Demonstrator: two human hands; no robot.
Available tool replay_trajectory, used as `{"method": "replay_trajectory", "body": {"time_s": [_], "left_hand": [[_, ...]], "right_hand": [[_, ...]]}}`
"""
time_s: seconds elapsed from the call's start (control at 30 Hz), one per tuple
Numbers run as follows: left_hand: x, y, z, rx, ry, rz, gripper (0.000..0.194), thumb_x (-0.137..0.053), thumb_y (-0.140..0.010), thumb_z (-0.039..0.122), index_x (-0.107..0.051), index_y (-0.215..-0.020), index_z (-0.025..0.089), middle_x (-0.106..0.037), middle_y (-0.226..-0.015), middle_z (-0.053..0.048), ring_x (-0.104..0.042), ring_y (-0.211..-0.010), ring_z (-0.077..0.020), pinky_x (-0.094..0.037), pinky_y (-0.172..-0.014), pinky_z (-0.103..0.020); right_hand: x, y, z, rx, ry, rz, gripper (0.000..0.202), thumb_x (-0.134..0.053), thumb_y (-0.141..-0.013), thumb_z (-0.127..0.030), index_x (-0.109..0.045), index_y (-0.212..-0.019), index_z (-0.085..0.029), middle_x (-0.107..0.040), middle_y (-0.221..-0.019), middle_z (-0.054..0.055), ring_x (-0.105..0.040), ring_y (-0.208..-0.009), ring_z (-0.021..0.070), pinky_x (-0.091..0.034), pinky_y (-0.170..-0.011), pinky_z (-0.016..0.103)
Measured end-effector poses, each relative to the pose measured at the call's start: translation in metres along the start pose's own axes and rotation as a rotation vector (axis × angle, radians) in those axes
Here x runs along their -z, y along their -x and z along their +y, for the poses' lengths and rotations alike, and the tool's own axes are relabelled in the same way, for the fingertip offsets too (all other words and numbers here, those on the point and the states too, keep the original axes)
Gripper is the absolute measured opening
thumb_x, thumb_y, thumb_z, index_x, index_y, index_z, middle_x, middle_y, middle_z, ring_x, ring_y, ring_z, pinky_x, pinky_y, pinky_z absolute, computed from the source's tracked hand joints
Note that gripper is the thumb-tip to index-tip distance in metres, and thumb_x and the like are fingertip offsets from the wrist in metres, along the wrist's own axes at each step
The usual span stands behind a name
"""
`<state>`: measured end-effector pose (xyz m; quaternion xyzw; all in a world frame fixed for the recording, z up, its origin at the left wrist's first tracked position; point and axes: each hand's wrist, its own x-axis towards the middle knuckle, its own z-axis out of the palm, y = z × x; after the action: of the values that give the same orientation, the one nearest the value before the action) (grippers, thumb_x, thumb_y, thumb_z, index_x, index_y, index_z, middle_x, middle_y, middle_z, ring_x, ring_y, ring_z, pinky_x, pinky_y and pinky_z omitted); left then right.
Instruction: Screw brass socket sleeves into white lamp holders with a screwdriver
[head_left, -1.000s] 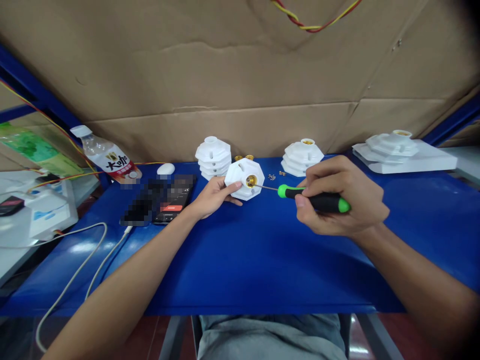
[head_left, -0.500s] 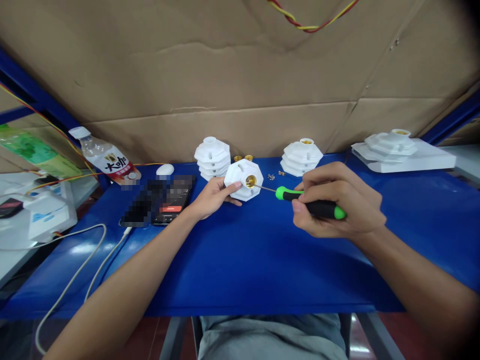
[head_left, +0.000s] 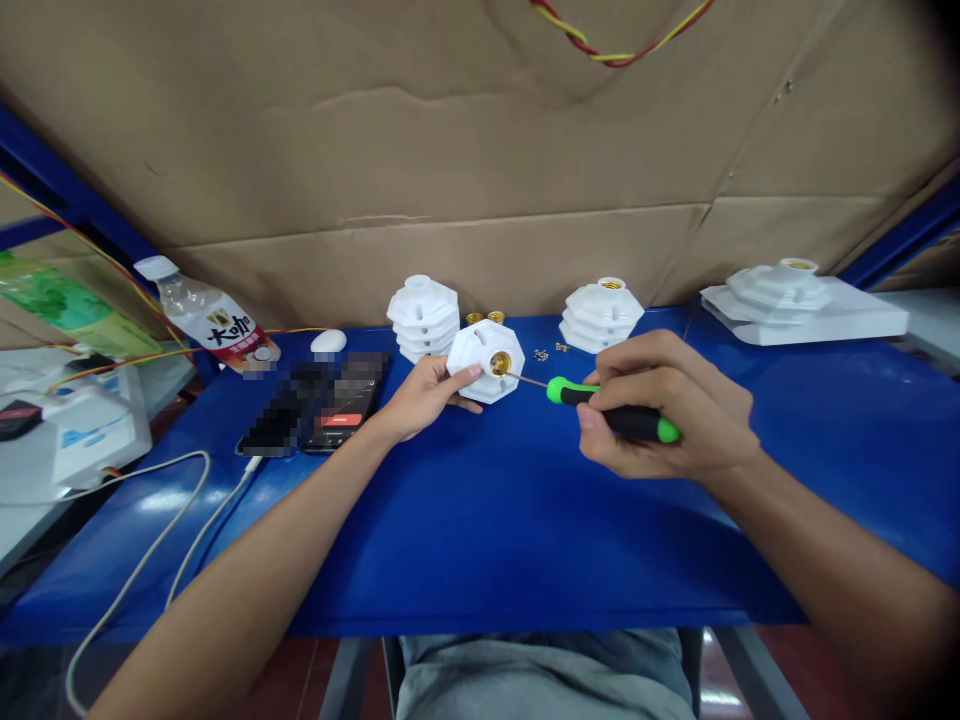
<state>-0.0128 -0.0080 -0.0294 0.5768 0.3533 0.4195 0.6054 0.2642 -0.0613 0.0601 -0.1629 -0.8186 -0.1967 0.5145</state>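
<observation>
My left hand (head_left: 426,396) grips a white octagonal lamp holder (head_left: 472,350) by its left edge, thumb on the front face. The holder is tilted so its brass threaded socket (head_left: 501,365) faces me. In my right hand (head_left: 671,410) is a screwdriver (head_left: 619,412) with a black and green handle, fingers wrapped round it. Its thin shaft points left and the tip is inside the socket; what the tip touches there is too small to make out. Behind the holder lie brass socket shells (head_left: 495,318), and to its right small loose screws (head_left: 541,355).
Stacks of white lamp holders stand at the back, one on the left (head_left: 422,315), another at the right (head_left: 602,315). More holders (head_left: 780,290) rest on a white box at far right. Two phones (head_left: 341,405), a white mouse-like object (head_left: 328,342), a bottle (head_left: 214,320) and a white cable (head_left: 196,520) lie left.
The screwdriver and my right hand have shifted slightly left, with the tip still in the socket. My left hand keeps its hold on the lamp holder.
</observation>
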Motion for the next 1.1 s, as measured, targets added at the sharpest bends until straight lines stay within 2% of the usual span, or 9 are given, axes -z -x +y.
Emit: {"method": "replay_trajectory", "body": {"time_s": [0.23, 0.33, 0.5, 0.63, 0.77, 0.93, 1.1], "left_hand": [[0.0008, 0.0015, -0.0014, -0.04, -0.041, -0.026, 0.044, -0.079, -0.094, 0.048, -0.078, -0.123, 0.015, -0.079, -0.124, -0.017, -0.076, -0.111, -0.032, -0.07, -0.081, -0.038], [-0.0003, 0.0018, -0.0006, -0.044, -0.054, -0.022, 0.046, -0.079, -0.094, 0.049, -0.078, -0.123, 0.014, -0.079, -0.124, -0.017, -0.076, -0.11, -0.0316, -0.07, -0.085, -0.041], [-0.0037, 0.0025, 0.002, -0.041, -0.054, -0.001, 0.046, -0.08, -0.093, 0.051, -0.078, -0.121, 0.013, -0.08, -0.122, -0.017, -0.077, -0.109, -0.0317, -0.069, -0.093, -0.046], [-0.0043, 0.0021, 0.0015, -0.034, -0.058, 0.02, 0.049, -0.08, -0.093, 0.053, -0.077, -0.122, 0.014, -0.08, -0.122, -0.017, -0.076, -0.112, -0.0334, -0.068, -0.094, -0.049], [-0.0042, 0.0015, 0.0015, -0.03, -0.053, 0.036, 0.048, -0.08, -0.092, 0.053, -0.078, -0.119, 0.014, -0.08, -0.121, -0.016, -0.076, -0.112, -0.0335, -0.068, -0.094, -0.05], [-0.0044, 0.0008, 0.0011, -0.034, -0.054, 0.047, 0.048, -0.08, -0.092, 0.053, -0.078, -0.12, 0.014, -0.08, -0.121, -0.016, -0.075, -0.114, -0.0336, -0.068, -0.095, -0.05], [-0.0031, 0.0012, -0.0018, -0.052, -0.053, 0.045, 0.048, -0.08, -0.093, 0.052, -0.077, -0.124, 0.015, -0.078, -0.128, -0.016, -0.074, -0.117, -0.0331, -0.067, -0.097, -0.048]], "right_hand": [[0.001, -0.0025, -0.0012, -0.002, -0.018, -0.021, 0.026, -0.079, -0.079, -0.012, -0.061, -0.092, -0.026, -0.069, -0.087, 0.0, -0.069, -0.069, 0.0155, -0.056, -0.054, 0.027], [0.001, -0.0028, -0.0018, 0.002, -0.013, -0.031, 0.023, -0.078, -0.079, -0.012, -0.062, -0.09, -0.024, -0.07, -0.087, 0.001, -0.07, -0.069, 0.0146, -0.056, -0.056, 0.026], [-0.0008, 0.001, -0.0016, -0.017, -0.029, -0.084, 0.023, -0.08, -0.08, -0.012, -0.064, -0.093, -0.022, -0.077, -0.089, 0.0, -0.073, -0.065, 0.0126, -0.054, -0.052, 0.023], [-0.0028, 0.0039, -0.0014, -0.058, -0.069, -0.135, 0.022, -0.078, -0.083, -0.012, -0.063, -0.095, -0.024, -0.081, -0.088, -0.003, -0.076, -0.068, 0.0115, -0.056, -0.056, 0.02], [-0.0044, 0.0054, -0.0009, -0.055, -0.082, -0.146, 0.021, -0.075, -0.085, -0.011, -0.063, -0.096, -0.024, -0.081, -0.089, -0.003, -0.077, -0.069, 0.0115, -0.057, -0.058, 0.019], [-0.0054, 0.0062, -0.0006, -0.038, -0.081, -0.162, 0.019, -0.073, -0.088, -0.011, -0.062, -0.096, -0.024, -0.081, -0.089, -0.003, -0.077, -0.071, 0.0106, -0.054, -0.055, 0.018], [-0.0062, 0.0053, -0.0016, -0.036, -0.061, -0.16, 0.017, -0.074, -0.089, -0.011, -0.061, -0.095, -0.022, -0.08, -0.088, -0.002, -0.076, -0.07, 0.0102, -0.053, -0.054, 0.019]]}}
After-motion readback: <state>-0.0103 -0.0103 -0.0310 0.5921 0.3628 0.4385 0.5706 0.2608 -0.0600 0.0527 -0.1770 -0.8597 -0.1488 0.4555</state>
